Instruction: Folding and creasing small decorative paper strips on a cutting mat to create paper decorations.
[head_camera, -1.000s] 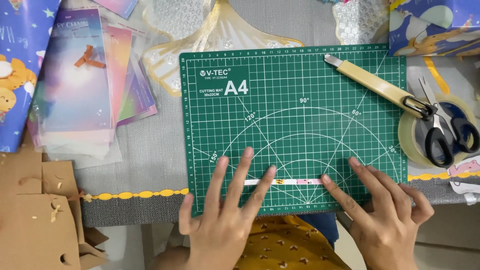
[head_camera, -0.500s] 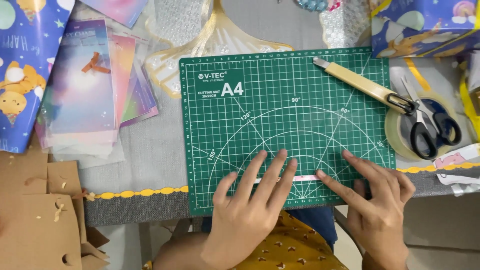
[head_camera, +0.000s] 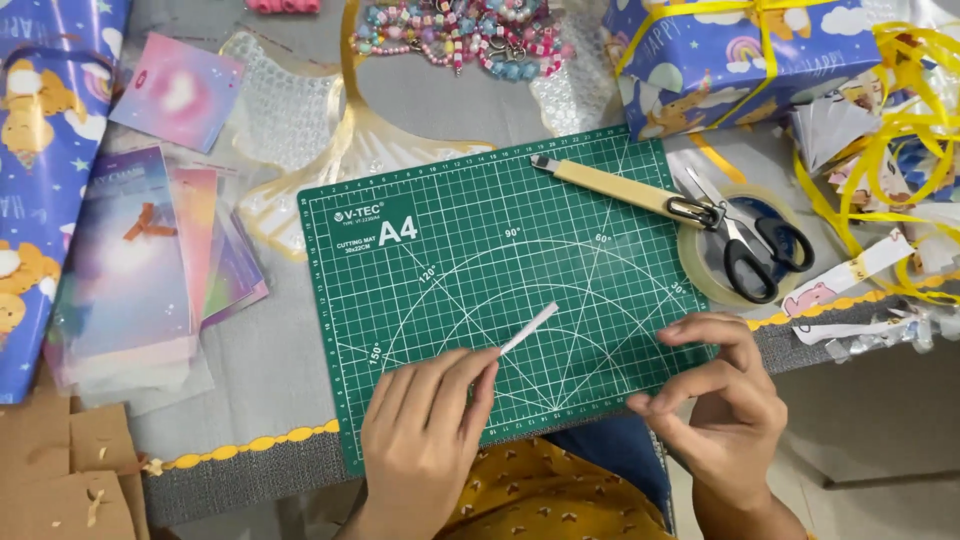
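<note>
White paper strip (head_camera: 530, 328) is pinched at its lower end by the left hand (head_camera: 425, 435), fingers closed around it, the strip angling up over the green cutting mat (head_camera: 480, 260). Right hand (head_camera: 725, 415) hovers at the mat's lower right corner, fingers curled, holding nothing visible.

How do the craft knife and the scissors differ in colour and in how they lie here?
The craft knife has a pale yellow, straight body lying flat on the green cutting mat; the scissors have black looped handles and rest atop the clear tape roll, off the mat. The knife is one long bar, while the scissors fork into two handles. Both lie untouched by the hands, ends nearly meeting.
</note>
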